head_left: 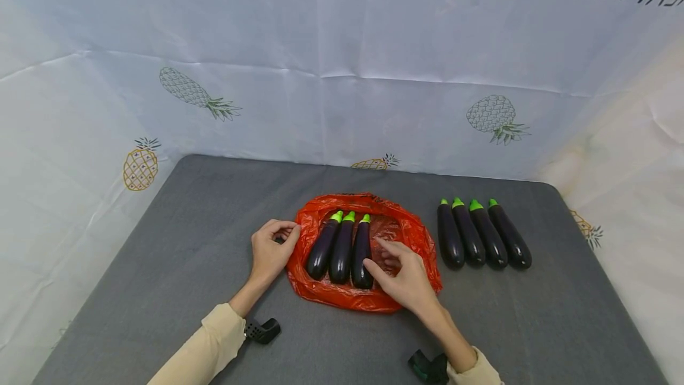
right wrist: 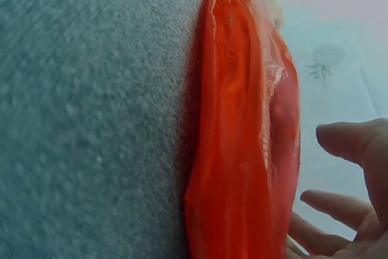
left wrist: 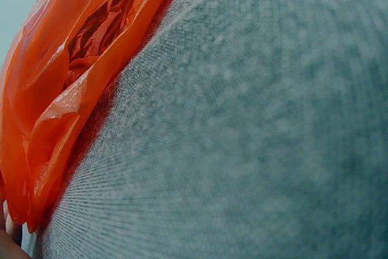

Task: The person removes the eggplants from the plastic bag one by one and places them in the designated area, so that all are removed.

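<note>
A red plastic bag [head_left: 342, 299] lies spread on the table with its mouth rolled open. Inside it, side by side, are three eggplants [head_left: 342, 254] with green caps. At the bag's left rim my left hand [head_left: 272, 251] pinches the plastic between thumb and fingers; the left wrist view shows only a bit of that hand [left wrist: 8, 235] beside the red plastic [left wrist: 54, 119]. My right hand [head_left: 403, 275] is above the bag's right part, thumb and fingers spread, beside the rightmost eggplant. In the right wrist view its thumb and fingers [right wrist: 345, 141] are apart with nothing between them.
Several more eggplants [head_left: 483, 236] lie in a row on the grey table [head_left: 224, 195], right of the bag. A white cloth [head_left: 342, 28] printed with pineapples hangs behind the table and along its sides.
</note>
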The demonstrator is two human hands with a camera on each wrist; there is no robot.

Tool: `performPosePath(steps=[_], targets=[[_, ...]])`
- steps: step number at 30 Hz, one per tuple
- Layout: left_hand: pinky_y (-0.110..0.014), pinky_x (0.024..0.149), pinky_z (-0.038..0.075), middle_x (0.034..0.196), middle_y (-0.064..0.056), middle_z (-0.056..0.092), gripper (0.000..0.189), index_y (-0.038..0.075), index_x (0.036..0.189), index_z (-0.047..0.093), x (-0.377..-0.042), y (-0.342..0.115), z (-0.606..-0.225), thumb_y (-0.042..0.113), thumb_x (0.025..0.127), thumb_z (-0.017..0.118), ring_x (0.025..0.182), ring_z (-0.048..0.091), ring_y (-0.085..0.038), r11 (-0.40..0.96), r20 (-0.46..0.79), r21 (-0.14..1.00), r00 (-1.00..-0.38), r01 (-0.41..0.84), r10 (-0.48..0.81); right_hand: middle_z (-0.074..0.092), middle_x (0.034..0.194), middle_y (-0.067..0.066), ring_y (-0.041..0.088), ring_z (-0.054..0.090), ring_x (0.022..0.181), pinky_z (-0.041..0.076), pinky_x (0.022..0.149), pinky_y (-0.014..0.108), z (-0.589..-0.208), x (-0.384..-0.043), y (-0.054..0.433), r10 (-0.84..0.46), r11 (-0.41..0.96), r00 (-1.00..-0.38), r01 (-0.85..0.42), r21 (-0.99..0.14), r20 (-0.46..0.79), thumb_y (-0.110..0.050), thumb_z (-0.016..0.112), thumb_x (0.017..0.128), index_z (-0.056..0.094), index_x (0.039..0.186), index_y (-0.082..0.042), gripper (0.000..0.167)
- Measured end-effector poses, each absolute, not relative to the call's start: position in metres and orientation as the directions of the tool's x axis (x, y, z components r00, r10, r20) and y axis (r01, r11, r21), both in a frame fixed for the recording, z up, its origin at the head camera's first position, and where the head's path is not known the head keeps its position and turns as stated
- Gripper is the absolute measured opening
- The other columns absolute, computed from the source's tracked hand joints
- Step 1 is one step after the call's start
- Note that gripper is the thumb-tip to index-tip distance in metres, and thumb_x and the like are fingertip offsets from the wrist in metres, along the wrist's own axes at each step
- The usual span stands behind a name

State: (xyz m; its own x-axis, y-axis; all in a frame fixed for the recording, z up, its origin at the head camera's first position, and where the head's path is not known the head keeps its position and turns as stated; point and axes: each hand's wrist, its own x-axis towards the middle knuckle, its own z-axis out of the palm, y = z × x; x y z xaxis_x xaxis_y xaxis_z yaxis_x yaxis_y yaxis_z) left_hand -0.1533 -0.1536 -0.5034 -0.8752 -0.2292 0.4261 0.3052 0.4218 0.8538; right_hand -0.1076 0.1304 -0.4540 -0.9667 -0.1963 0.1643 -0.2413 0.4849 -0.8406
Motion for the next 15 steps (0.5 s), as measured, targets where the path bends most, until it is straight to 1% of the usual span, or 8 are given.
performPosePath(steps=[7, 15], targets=[[-0.01, 0.063, 0.048, 0.077, -0.008, 0.07, 0.008, 0.004, 0.084, 0.077, -0.154, -0.154, -0.504, 0.011, 0.089, 0.079, 0.066, 0.058, 0.0, 0.423, 0.422, 0.855, -0.877, 0.302, -0.228, 0.071, 0.12, 0.016, 0.027, 0.072, 0.101, 0.062, 0.083, 0.036, -0.46, -0.107, 0.125, -0.182, 0.505, -0.974, -0.213, -0.836, 0.138, -0.023, 0.081, 0.088, 0.064, 0.136, 0.0, 0.056], [-0.009, 0.063, 0.048, 0.076, -0.009, 0.069, 0.005, 0.005, 0.085, 0.078, -0.154, -0.154, -0.505, 0.008, 0.088, 0.078, 0.066, 0.058, 0.001, 0.428, 0.43, 0.85, -0.875, 0.308, -0.224, 0.071, 0.123, 0.016, 0.026, 0.073, 0.099, 0.063, 0.08, 0.034, -0.462, -0.106, 0.12, -0.174, 0.518, -0.979, -0.184, -0.836, 0.107, -0.027, 0.083, 0.087, 0.064, 0.137, -0.003, 0.059]])
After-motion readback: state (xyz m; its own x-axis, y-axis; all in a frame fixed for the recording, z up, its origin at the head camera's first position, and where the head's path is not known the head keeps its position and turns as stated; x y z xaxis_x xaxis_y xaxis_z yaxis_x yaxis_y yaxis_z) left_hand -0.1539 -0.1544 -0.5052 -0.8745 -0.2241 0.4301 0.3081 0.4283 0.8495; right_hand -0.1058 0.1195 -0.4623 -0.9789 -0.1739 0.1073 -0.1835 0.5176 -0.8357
